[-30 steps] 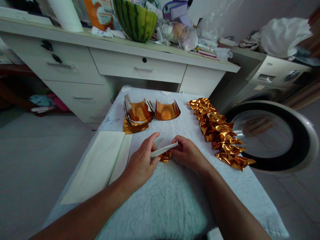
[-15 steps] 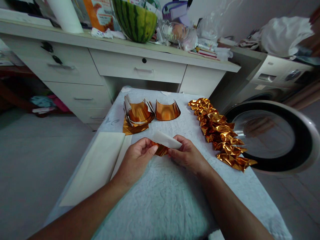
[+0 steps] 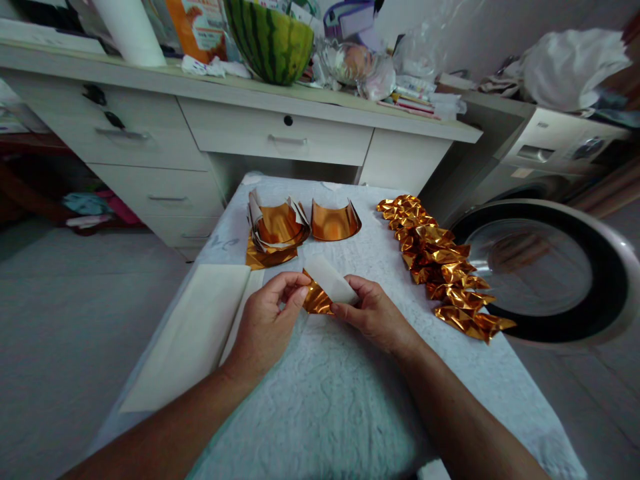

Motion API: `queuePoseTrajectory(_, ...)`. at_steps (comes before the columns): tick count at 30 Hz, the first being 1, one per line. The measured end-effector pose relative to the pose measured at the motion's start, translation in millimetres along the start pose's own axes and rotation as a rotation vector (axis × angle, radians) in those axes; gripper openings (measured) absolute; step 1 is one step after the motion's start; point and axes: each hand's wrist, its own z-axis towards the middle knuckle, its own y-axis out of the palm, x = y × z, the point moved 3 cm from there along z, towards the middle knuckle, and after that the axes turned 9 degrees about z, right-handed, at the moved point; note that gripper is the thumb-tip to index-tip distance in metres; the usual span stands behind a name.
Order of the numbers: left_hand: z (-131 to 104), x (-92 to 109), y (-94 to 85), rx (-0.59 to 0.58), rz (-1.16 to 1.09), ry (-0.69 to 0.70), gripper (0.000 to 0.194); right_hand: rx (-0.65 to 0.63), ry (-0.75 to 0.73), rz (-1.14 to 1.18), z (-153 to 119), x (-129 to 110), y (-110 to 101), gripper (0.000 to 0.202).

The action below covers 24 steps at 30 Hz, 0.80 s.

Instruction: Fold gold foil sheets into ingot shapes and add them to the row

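Between my hands is a folded piece of foil paper (image 3: 317, 297), shiny gold on one face and white on the other. My left hand (image 3: 274, 313) pinches its gold left corner between thumb and fingers. My right hand (image 3: 370, 308) grips the right end, where the white flap slants across. Curved gold foil sheets (image 3: 335, 223) stand on the cloth beyond my hands, beside a curled stack of gold and white sheets (image 3: 278, 225). To the right runs a row of folded gold foil pieces (image 3: 437, 263). White paper (image 3: 193, 333) lies by my left forearm.
A pale patterned cloth (image 3: 320, 400) covers the table. Behind it stands a white desk (image 3: 320, 133) with drawers, bearing a cut watermelon (image 3: 270, 43) and plastic bags. On the right, an open washing machine door (image 3: 540, 270) reaches close to the table's edge.
The foil piece has turned in my hands, so more of its gold face and white flap show. My left hand has shifted slightly left along its corner.
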Motion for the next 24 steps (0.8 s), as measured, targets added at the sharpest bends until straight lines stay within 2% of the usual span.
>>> queuePoseTrajectory(6, -2.5, 1.1, 6.4, -0.114, -0.043, -0.056, 0.044, 0.058, -0.057, 0.073, 3.2, 0.1, 7.3, 0.033)
queuePoseTrajectory(11, -1.4, 0.1, 9.7, -0.127, -0.157, -0.052, 0.045, -0.007, -0.050, 0.072, 1.6, -1.5, 10.6, 0.042)
queuePoseTrajectory(14, 0.4, -0.9, 9.8, -0.145, -0.279, -0.087, 0.043, 0.009, -0.165, -0.150, -3.4, -8.1, 6.6, 0.057)
queuePoseTrajectory(18, 2.5, -1.7, 8.1, -0.142, -0.385, -0.121, 0.041, 0.046, -0.457, -0.681, -8.5, -12.5, 4.9, 0.082)
queuePoseTrajectory(21, 2.9, -2.7, 7.9, -0.177, -0.412, -0.158, 0.042, 0.088, -0.629, -0.871, -10.6, -10.7, 7.7, 0.077)
queuePoseTrajectory(24, 3.2, -2.8, 7.2, -0.196, -0.314, -0.167, 0.036, 0.071, -0.631, -0.959, -12.2, -10.8, 11.1, 0.063)
